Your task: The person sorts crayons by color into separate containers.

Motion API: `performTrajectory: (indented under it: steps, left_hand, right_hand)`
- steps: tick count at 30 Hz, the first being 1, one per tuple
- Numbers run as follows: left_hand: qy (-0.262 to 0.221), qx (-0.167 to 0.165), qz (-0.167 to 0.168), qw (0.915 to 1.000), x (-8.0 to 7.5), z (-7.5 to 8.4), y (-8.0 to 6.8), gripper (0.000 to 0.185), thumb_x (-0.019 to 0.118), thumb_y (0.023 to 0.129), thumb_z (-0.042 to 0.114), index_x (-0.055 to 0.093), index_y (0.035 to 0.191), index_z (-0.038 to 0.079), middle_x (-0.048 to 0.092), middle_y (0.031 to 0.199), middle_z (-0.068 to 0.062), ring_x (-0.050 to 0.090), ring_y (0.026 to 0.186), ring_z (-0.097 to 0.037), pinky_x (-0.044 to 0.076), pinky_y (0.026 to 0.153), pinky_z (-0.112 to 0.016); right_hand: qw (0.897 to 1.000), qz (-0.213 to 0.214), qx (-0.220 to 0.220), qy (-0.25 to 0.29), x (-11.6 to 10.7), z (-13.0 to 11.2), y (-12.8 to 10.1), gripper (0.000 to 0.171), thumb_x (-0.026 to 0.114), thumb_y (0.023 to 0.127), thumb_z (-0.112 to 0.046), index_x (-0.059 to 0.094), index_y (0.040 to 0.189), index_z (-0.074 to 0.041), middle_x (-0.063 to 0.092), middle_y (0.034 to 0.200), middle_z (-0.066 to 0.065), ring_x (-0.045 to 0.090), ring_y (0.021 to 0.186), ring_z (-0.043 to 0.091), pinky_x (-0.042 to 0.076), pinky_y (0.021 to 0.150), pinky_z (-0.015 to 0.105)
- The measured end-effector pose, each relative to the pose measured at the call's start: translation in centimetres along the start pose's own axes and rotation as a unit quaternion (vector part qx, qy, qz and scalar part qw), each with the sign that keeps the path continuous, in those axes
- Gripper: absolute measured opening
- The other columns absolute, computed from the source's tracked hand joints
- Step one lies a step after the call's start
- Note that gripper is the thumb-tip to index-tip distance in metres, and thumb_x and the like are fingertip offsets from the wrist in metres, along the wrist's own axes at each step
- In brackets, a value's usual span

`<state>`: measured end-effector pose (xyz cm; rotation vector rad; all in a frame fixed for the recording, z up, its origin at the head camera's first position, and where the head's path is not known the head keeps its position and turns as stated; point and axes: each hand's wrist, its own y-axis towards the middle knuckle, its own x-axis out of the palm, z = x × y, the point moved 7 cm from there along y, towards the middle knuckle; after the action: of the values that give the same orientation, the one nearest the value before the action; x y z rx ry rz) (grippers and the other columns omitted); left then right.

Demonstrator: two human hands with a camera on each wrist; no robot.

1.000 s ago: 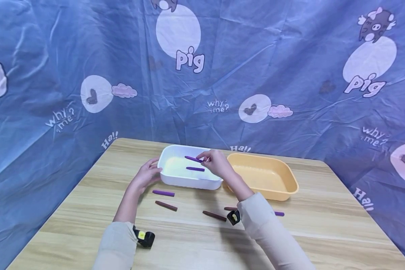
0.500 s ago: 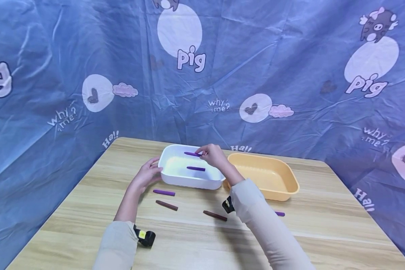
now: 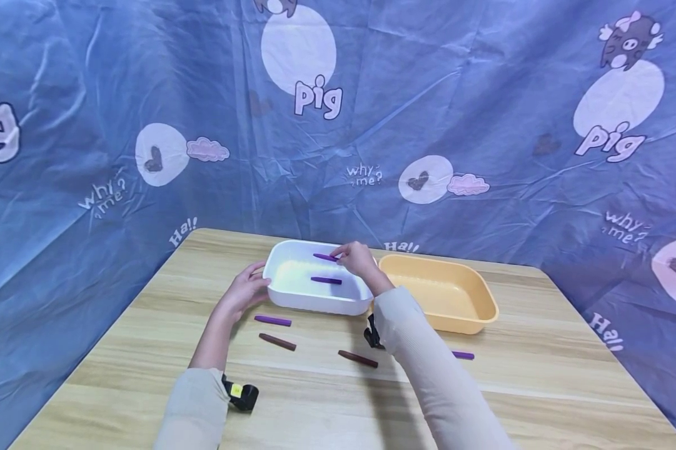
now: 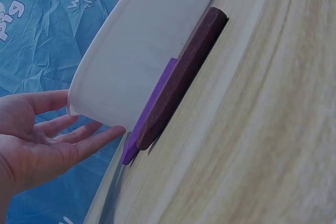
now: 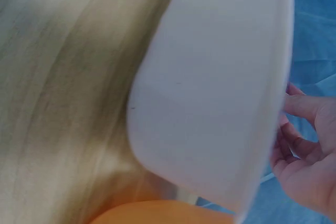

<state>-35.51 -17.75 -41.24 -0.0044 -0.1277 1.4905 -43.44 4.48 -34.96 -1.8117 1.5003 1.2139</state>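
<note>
Head view: wooden surface (image 3: 540,375) backed by a blue printed cloth (image 3: 456,94). White tub (image 3: 292,299) is the landmark, sitting toward the back of the surface. Orange tub (image 3: 473,312) just right of it, rims close. Left hand (image 3: 242,292) rests against the white tub's left end, fingers (image 4: 89,145) straight and slightly spread, holding nothing. Right hand (image 3: 359,260) reaches over the white tub's far right corner, fingers pinched on one purple crayon (image 3: 325,257) held above the tub's inside. Second purple crayon (image 3: 326,280) lies on the tub floor. In front of the white tub: another purple crayon (image 3: 272,320), then two brown crayons (image 3: 277,342) (image 3: 358,359). One more purple crayon end (image 3: 463,355) shows in front of the orange tub.
</note>
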Motion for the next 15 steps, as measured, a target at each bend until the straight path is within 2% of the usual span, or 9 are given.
performTrajectory:
  steps: [4,7,8,11,14,15]
  left_hand:
    - [-0.003,0.001,-0.002,1.0,0.0,0.1,0.0,0.058,0.043,0.092,-0.003,0.017,0.144,-0.002,0.028,0.139,-0.03,0.036,0.122,-0.043,0.041,0.097,-0.045]
    - [-0.005,0.0,-0.003,1.0,0.0,0.1,0.0,0.057,0.043,0.092,-0.003,0.017,0.144,-0.002,0.028,0.139,-0.03,0.036,0.122,-0.043,0.041,0.097,-0.045]
    - [-0.006,0.0,-0.003,1.0,0.0,0.1,0.0,0.057,0.043,0.092,-0.003,0.017,0.144,-0.002,0.028,0.139,-0.03,0.036,0.122,-0.043,0.041,0.097,-0.045]
    - [-0.007,-0.002,-0.003,1.0,0.0,0.1,0.0,0.057,0.042,0.092,-0.004,0.017,0.144,-0.002,0.028,0.139,-0.03,0.035,0.122,-0.043,0.04,0.097,-0.046]
    - [-0.007,-0.001,-0.004,1.0,0.0,0.1,0.0,0.057,0.042,0.092,-0.003,0.017,0.144,-0.002,0.027,0.139,-0.03,0.035,0.123,-0.043,0.04,0.097,-0.046]
    - [-0.007,-0.001,-0.004,1.0,-0.1,0.1,0.0,0.057,0.042,0.093,-0.003,0.017,0.144,-0.002,0.027,0.139,-0.03,0.035,0.123,-0.043,0.04,0.097,-0.046]
  right_hand:
    - [0.999,-0.025,0.037,-0.005,1.2,1.5,0.8,0.02,0.067,0.08,-0.001,0.074,0.096,-0.011,0.066,0.081,0.006,0.056,0.075,0.019,0.047,0.063,0.031]
    - [0.999,-0.025,0.02,-0.011,1.9,2.1,1.1,0.023,0.066,0.081,-0.005,0.074,0.098,-0.017,0.066,0.082,0.004,0.056,0.073,0.018,0.047,0.063,0.032]
    - [1.0,-0.017,-0.004,-0.003,2.8,3.3,1.9,0.022,0.068,0.079,-0.007,0.075,0.095,-0.02,0.065,0.079,0.001,0.054,0.069,0.016,0.046,0.059,0.029]
    - [1.0,-0.019,-0.015,-0.014,4.0,4.5,2.6,0.024,0.068,0.077,-0.006,0.076,0.092,-0.022,0.066,0.078,-0.003,0.054,0.067,0.014,0.046,0.059,0.027]
    - [1.0,-0.024,-0.002,-0.015,4.6,5.0,2.9,0.024,0.068,0.072,-0.001,0.076,0.086,-0.017,0.067,0.075,-0.003,0.055,0.065,0.014,0.046,0.058,0.027]
    - [0.999,-0.031,0.017,-0.025,4.0,4.0,2.0,0.024,0.066,0.073,0.002,0.076,0.087,-0.014,0.068,0.078,0.0,0.056,0.068,0.016,0.048,0.061,0.029]
